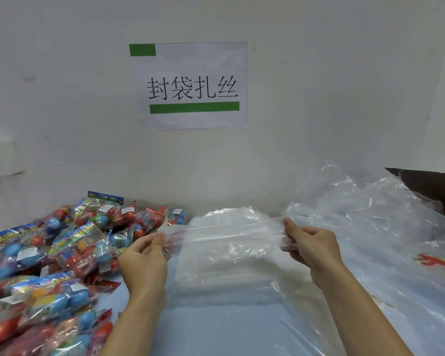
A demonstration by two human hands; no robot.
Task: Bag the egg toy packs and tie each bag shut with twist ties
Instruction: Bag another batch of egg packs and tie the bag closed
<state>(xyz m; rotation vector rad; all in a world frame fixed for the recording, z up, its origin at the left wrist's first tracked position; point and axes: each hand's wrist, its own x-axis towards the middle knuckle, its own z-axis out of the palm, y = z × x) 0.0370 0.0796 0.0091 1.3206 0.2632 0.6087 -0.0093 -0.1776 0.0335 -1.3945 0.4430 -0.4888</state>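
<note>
Hands (226, 253) pinching clear bag (226, 240) stretched between

Two hands (144, 255) are in view. One paper sign (190, 86) hangs on the wall. The egg toy packs (49, 253) are heaped too thickly to count.

A packing station in a small factory or workshop: a printed sign (190, 86) taped to the bare white wall labels the job, egg toy packs (49, 253) heap along the table's (216, 330) left edge, and clear bags (370, 227) pile at its right.
</note>
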